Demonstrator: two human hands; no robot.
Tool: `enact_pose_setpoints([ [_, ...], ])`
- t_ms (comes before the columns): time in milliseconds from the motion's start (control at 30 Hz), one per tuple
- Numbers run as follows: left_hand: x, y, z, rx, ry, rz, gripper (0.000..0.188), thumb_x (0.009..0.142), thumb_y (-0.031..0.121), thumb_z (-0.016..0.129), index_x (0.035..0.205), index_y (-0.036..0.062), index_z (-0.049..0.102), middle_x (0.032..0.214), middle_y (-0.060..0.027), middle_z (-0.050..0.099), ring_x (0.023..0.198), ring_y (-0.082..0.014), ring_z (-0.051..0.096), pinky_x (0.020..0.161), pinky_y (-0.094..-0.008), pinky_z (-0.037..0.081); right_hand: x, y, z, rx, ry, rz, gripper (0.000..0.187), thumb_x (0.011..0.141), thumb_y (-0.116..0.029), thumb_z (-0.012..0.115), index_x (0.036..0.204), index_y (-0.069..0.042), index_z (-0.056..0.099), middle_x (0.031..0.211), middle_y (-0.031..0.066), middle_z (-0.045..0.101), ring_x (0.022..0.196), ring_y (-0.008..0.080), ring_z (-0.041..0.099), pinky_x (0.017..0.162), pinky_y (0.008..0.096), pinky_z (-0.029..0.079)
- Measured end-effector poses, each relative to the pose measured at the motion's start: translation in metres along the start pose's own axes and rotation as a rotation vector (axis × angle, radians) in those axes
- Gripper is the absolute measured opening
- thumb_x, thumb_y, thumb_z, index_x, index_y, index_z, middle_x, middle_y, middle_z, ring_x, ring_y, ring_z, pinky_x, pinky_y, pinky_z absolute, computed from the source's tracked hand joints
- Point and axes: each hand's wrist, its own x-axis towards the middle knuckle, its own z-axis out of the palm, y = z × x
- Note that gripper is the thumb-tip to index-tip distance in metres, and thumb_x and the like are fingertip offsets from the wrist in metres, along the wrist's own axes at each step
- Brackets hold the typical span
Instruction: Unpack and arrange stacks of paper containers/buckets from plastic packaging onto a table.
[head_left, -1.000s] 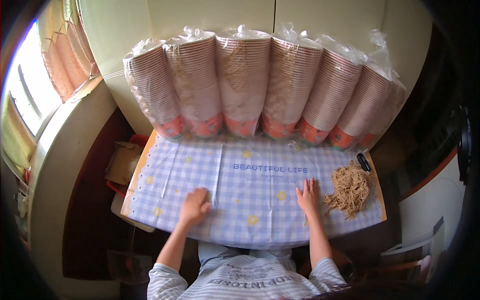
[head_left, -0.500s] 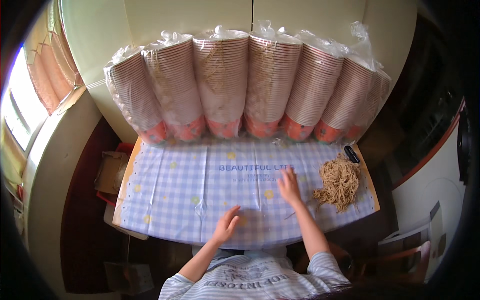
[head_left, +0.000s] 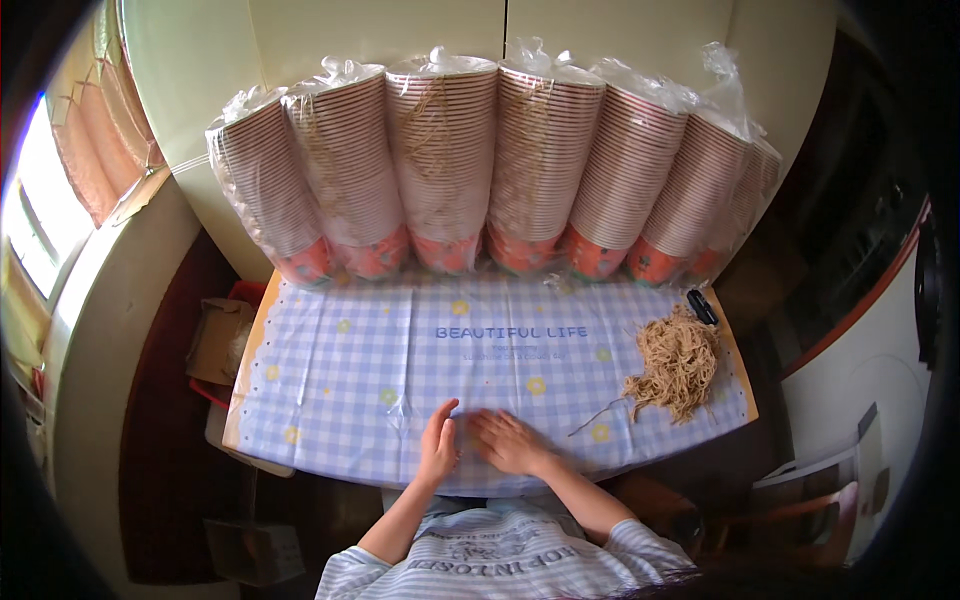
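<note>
My left hand is above the near middle of the checked tablecloth, fingers stretched out and nothing visible in it. Close beside it, my right hand lies flat over the cloth with its fingers extended and a little smeared by motion. A tangled pile of tan strings rests at the right of the table, with one loose strand trailing toward my right hand. Just behind the pile lies a small black object of a kind I cannot make out.
Tall stacks of nested paper tubs, bagged in clear plastic, line the back of the table. A cardboard box in a red container stands off the left edge. A wooden chair is at the lower right.
My right hand has come from the table's middle right toward me and leftward, next to my left hand. My left hand has shifted slightly left and turned more upright.
</note>
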Motion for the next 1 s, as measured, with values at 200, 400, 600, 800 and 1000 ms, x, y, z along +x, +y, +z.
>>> enact_pose_setpoints([
  [200,0.017,0.020,-0.002,0.146,-0.112,-0.066,0.035,0.089,0.018,0.039,0.120,0.0031,0.045,0.118,-0.0150,0.050,0.116,-0.0259,0.041,0.097,-0.0342,0.030,-0.034,-0.019,-0.035,0.497,0.279,0.021,0.037,0.086,-0.016,0.046,0.120,-0.003,0.046,0.128,0.0138,0.041,0.119,0.0283,0.038,0.101,0.0380,0.026],
  [400,0.083,-0.007,0.008,0.811,-0.287,0.310,0.043,0.089,0.033,0.039,0.121,0.0051,0.044,0.125,-0.0132,0.045,0.122,-0.0300,0.033,0.102,-0.0409,0.023,-0.077,-0.007,-0.012,0.415,0.600,0.384,0.047,0.085,-0.013,0.046,0.126,0.002,0.031,0.131,0.0197,0.034,0.123,0.0333,0.032,0.101,0.0410,0.025],
  [600,0.063,0.000,0.031,0.611,-0.969,0.469,0.046,0.091,0.037,0.032,0.122,0.0052,0.045,0.127,-0.0110,0.043,0.123,-0.0243,0.034,0.104,-0.0378,0.023,-0.087,-0.016,0.004,0.377,0.638,0.492,0.050,0.085,-0.015,0.047,0.127,0.006,0.028,0.131,0.0248,0.032,0.123,0.0377,0.030,0.101,0.0420,0.024],
  [800,0.034,0.011,0.002,0.242,-1.077,0.027,0.041,0.092,0.034,0.034,0.111,0.0033,0.054,0.110,-0.0145,0.056,0.100,-0.0275,0.053,0.089,-0.0351,0.039,-0.058,-0.023,0.003,-0.069,0.294,0.414,0.061,0.081,-0.028,0.051,0.128,0.003,0.028,0.131,0.0240,0.032,0.124,0.0366,0.028,0.102,0.0466,0.019],
  [1000,-0.006,0.043,-0.062,-0.150,-0.256,-0.079,0.043,0.092,0.028,0.033,0.101,-0.0072,0.055,0.100,-0.0172,0.060,0.096,-0.0237,0.055,0.087,-0.0340,0.039,0.007,-0.043,0.016,-0.005,0.101,0.230,0.065,0.084,-0.045,0.042,0.128,0.001,0.030,0.134,0.0191,0.031,0.127,0.0315,0.025,0.104,0.0423,0.018],
])
